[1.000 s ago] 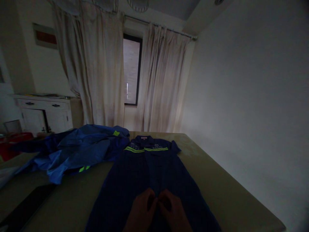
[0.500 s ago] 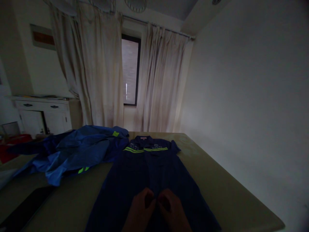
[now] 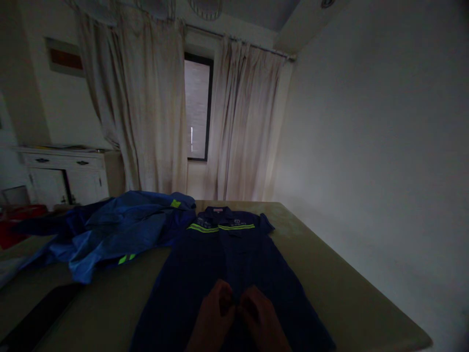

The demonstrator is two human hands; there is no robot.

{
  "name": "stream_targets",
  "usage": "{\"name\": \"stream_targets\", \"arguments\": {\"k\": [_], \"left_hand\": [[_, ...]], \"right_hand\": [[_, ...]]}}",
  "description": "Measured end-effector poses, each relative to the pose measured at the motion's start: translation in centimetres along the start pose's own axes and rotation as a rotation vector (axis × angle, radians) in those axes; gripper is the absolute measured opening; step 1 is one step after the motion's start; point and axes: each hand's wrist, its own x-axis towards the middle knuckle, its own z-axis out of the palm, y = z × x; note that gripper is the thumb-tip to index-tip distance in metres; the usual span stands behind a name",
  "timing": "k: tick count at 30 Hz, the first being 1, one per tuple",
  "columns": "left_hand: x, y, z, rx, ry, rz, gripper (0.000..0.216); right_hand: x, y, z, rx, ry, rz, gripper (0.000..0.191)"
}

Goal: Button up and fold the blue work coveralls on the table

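A navy work jacket (image 3: 190, 269) lies spread with its collar at the far end and yellow-green stripes across the chest. Low on its front opening, my left hand (image 3: 215, 313) is closed in a pinch on the fabric. My right hand (image 3: 259, 313) pinches the same front edge just to the right, the fingertips of both hands nearly meeting. Whether a button or zip sits between the fingers is too dark to tell.
A crumpled blue garment (image 3: 124, 220) with bright yellow-green patches lies to the left on the table (image 3: 351, 293). Nearer me on that side is a long black object (image 3: 40, 318). A red container (image 3: 22, 220) stands at far left, and a wall (image 3: 384, 146) rises on the right.
My hands hold almost the same place on the jacket front. The fingers have shifted very slightly; the garments have not moved.
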Motion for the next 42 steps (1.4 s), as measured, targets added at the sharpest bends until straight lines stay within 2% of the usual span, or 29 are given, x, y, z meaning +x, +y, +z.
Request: {"name": "stream_targets", "arguments": {"k": [5, 11, 17, 23, 27, 33, 39, 42], "left_hand": [[0.0, -0.1, 0.0, -0.01, -0.01, 0.008, 0.015], [-0.1, -0.5, 0.1, 0.116, -0.038, 0.018, 0.016], [0.0, -0.2, 0.5, 0.196, -0.039, -0.01, 0.014], [-0.2, -0.6, 0.8, 0.376, -0.048, 0.16, 0.022], [-0.2, -0.7, 1.0, 0.514, -0.082, 0.16, 0.025], [0.0, -0.5, 2.5, 0.836, -0.011, 0.248, 0.031], [-0.1, -0.4, 2.6, 0.889, 0.051, 0.343, 0.027], [-0.3, -0.2, 2.3, 0.861, 0.051, 0.383, 0.022]], "right_hand": [[0.0, 1.1, 0.6, -0.051, 0.036, -0.096, 0.02], [0.1, 0.7, 0.6, -0.073, -0.053, 0.052, 0.007], [0.0, 0.0, 0.3, -0.042, -0.008, -0.026, 0.021], [-0.2, -0.4, -0.4, 0.115, -0.003, 0.153, 0.023], [-0.1, 0.2, -0.2, 0.087, -0.008, 0.164, 0.027], [0.1, 0.5, -0.2, 0.129, 0.02, 0.217, 0.027], [0.9, 0.9, -0.1, 0.348, 0.019, 0.311, 0.033], [1.1, 1.4, -0.1, 0.376, 0.039, 0.319, 0.039]]}}
